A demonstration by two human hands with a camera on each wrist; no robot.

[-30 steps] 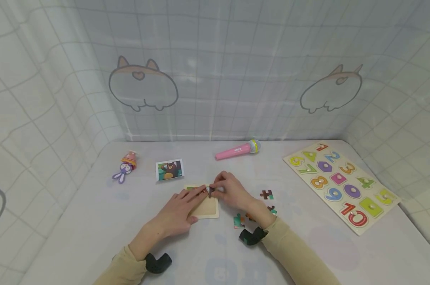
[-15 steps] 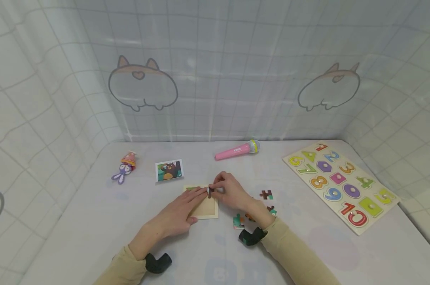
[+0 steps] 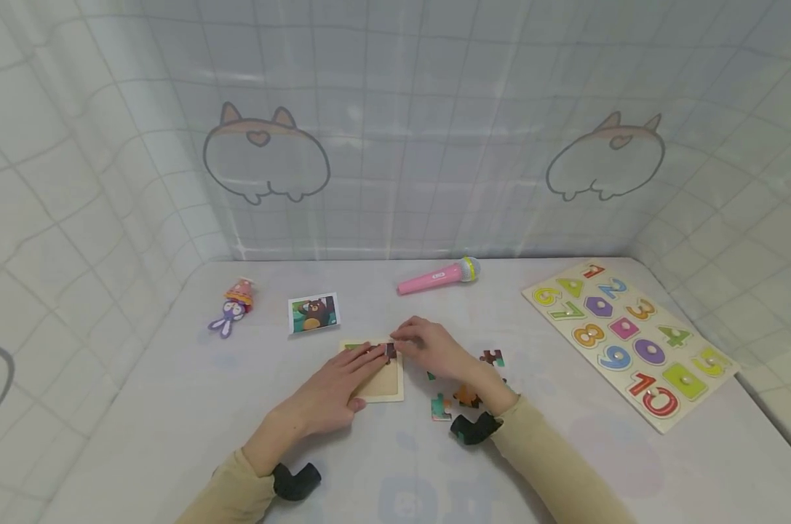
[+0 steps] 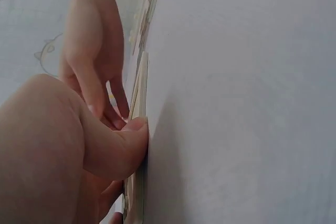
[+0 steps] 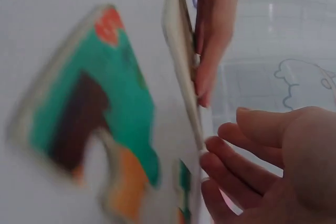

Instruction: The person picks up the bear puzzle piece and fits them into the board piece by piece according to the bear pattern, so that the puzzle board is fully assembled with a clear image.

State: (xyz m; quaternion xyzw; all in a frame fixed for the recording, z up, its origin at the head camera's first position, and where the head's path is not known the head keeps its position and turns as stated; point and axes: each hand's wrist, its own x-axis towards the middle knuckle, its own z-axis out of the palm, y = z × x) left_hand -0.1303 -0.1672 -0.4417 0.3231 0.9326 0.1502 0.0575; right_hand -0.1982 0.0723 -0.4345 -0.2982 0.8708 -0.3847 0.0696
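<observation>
A small wooden puzzle tray [image 3: 383,387] lies in the middle of the table, with jigsaw pieces along its far side. My left hand [image 3: 324,393] rests across its left part, fingers stretched over the pieces, thumb at the near edge. A dark brown jigsaw piece [image 3: 391,352] lies at the tray's far right corner. Beside that corner is my right hand [image 3: 436,355], its fingertips close to or touching the piece. In the right wrist view the thumb stands apart from the bent fingers [image 5: 247,174], with nothing between them. The left hand hides part of the tray.
Loose jigsaw pieces [image 3: 440,407] lie right of the tray, some partly under the right forearm. Behind are a bear picture card [image 3: 313,314] and a pink toy microphone [image 3: 437,278]. A rabbit toy [image 3: 228,318] lies left, a number board [image 3: 627,346] right.
The brown piece, pinched and tilted up by my right hand before, now lies flatter at the tray's corner. My right fingers have loosened and shifted slightly right. The left hand stays on the tray.
</observation>
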